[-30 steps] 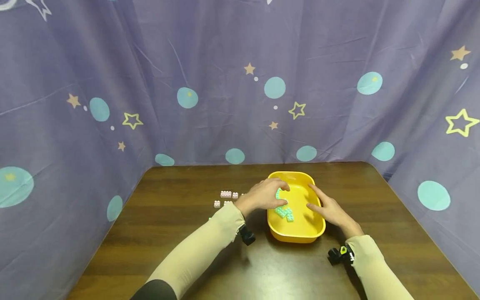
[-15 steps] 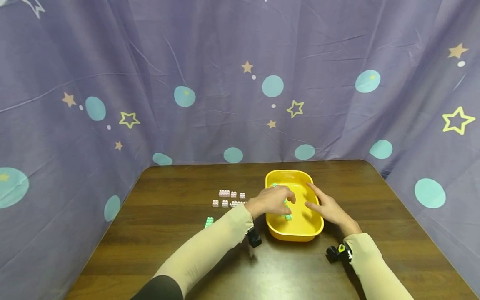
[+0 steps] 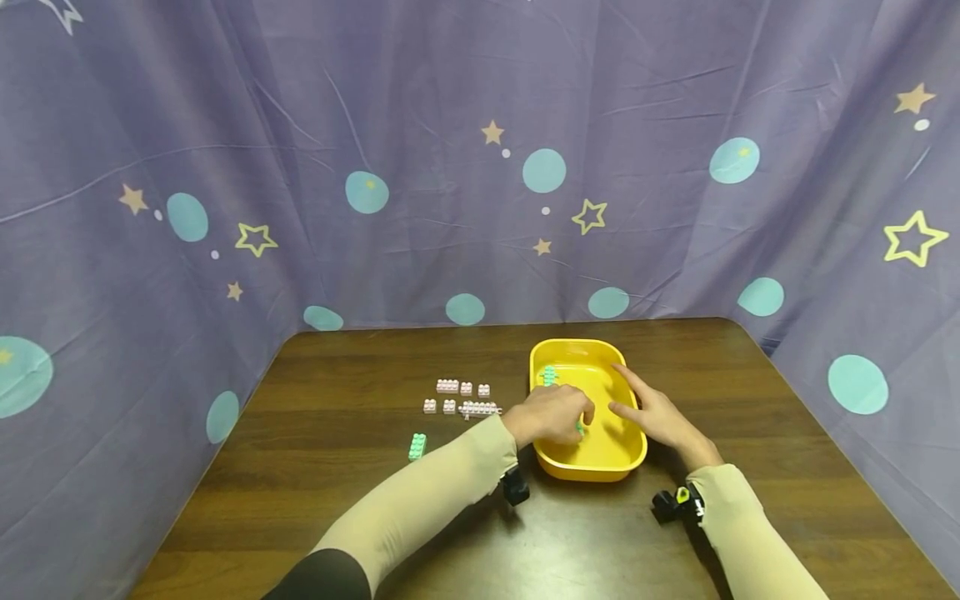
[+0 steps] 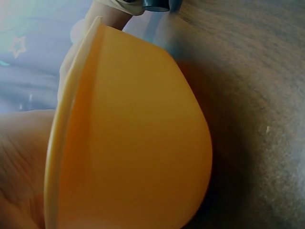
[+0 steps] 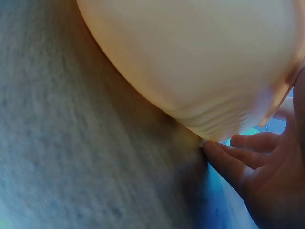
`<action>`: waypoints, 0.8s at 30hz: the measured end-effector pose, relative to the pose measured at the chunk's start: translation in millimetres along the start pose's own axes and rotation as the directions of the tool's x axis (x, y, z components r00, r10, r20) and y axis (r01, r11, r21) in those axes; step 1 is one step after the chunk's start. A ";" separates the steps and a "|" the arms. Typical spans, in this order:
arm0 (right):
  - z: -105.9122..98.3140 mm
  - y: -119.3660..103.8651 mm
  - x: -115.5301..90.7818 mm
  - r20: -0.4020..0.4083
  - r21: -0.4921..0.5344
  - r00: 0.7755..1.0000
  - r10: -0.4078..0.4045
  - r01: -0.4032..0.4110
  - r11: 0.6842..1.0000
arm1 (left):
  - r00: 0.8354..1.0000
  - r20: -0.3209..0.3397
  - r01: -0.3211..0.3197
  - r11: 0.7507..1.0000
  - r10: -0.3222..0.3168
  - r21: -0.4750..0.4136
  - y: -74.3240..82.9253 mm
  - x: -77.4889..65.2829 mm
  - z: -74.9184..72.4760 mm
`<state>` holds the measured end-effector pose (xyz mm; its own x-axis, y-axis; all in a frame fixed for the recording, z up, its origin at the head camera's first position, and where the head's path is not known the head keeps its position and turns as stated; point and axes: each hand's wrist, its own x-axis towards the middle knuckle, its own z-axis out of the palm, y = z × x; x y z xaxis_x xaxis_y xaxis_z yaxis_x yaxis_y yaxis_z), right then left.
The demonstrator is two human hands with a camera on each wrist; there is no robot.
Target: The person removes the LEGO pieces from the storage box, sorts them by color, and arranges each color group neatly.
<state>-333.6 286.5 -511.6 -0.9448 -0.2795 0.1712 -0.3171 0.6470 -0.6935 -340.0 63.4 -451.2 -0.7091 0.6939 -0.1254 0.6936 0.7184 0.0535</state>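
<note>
A yellow plastic tub (image 3: pixel 600 454) stands on the table, with green toy building bricks inside it. My left hand (image 3: pixel 553 414) reaches over its left rim, fingers bent down toward the tub floor. A bit of a green brick (image 3: pixel 580 428) shows at those fingertips; I cannot tell whether they pinch it. Another green brick piece (image 3: pixel 550 376) lies farther back in the tub. My right hand (image 3: pixel 663 421) holds the tub's right side, thumb over the rim and fingers along the outer wall. In the left wrist view the tub wall (image 4: pixel 138 129) hides the left fingertips.
Left of the tub, several pale pink bricks (image 3: pixel 447 387) lie in loose rows beside a longer pale pink assembled piece (image 3: pixel 480 408). A green brick (image 3: pixel 417 447) lies nearer, by the left sleeve. A purple patterned curtain (image 3: pixel 465 233) hangs behind the brown table (image 3: pixel 360 367).
My left hand has moved right and nearer within the tub, its fingers going lower. The green piece at the back and more pink bricks have come into sight. My right hand keeps its place.
</note>
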 end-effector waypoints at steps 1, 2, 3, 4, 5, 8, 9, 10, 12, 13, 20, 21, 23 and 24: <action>0.1 -0.1 0.1 0.003 0.002 1.000 0.000 0.000 1.000 | 1.000 0.000 -0.001 1.000 0.001 0.004 0.1 0.0 0.6; 0.1 -0.2 0.2 0.003 0.007 1.000 0.005 -0.005 1.000 | 1.000 -0.001 -0.003 1.000 0.003 0.006 0.1 -0.1 1.4; 0.0 -0.2 0.0 0.004 0.009 1.000 0.005 -0.005 1.000 | 1.000 0.001 -0.003 1.000 0.003 0.009 0.0 0.0 2.2; -0.1 -0.3 -0.2 0.003 0.011 1.000 0.005 -0.005 1.000 | 1.000 0.003 -0.003 1.000 0.003 0.009 -0.1 0.0 3.1; -0.1 -0.3 -0.4 0.003 0.012 1.000 0.002 -0.002 1.000 | 1.000 0.005 -0.003 1.000 0.003 0.011 -0.1 -0.1 3.8; -0.3 -0.4 -0.9 0.000 0.012 1.000 -0.001 0.001 1.000 | 1.000 0.013 0.002 1.000 -0.002 0.011 -0.4 0.5 6.5; -0.2 -0.3 -0.9 -0.001 0.011 1.000 -0.002 0.002 1.000 | 1.000 0.015 0.006 1.000 -0.006 0.010 -0.3 0.8 7.1; 0.0 -0.2 -0.7 -0.002 0.010 1.000 -0.001 0.001 1.000 | 1.000 0.015 0.010 1.000 -0.010 0.006 -0.2 1.0 7.5; 0.2 -0.1 -0.6 -0.003 0.008 1.000 0.000 0.000 1.000 | 1.000 0.013 0.017 1.000 -0.017 0.003 0.3 1.1 8.0; 0.4 -0.1 -0.6 -0.003 0.006 1.000 0.001 -0.001 1.000 | 1.000 0.012 0.020 1.000 -0.020 0.000 0.6 1.3 8.3; 0.9 0.4 -1.0 -0.012 0.001 1.000 -0.005 0.005 1.000 | 1.000 0.003 0.027 1.000 -0.027 0.008 1.2 1.3 9.6; 0.9 0.3 -1.2 -0.012 0.000 1.000 -0.007 0.007 1.000 | 1.000 -0.001 0.024 1.000 -0.024 0.011 1.0 1.0 9.8; 0.9 0.4 -1.3 -0.010 -0.001 1.000 -0.007 0.007 1.000 | 1.000 -0.009 0.013 1.000 -0.012 0.015 0.2 0.7 10.5; 1.0 0.5 -1.2 -0.010 -0.002 1.000 -0.009 0.009 1.000 | 1.000 -0.013 0.008 1.000 -0.007 0.016 0.0 0.4 10.7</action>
<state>-332.5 286.5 -512.9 -0.9426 -0.2783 0.1844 -0.3257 0.6455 -0.6908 -339.0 63.1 -461.8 -0.7157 0.6891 -0.1133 0.6901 0.7228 0.0367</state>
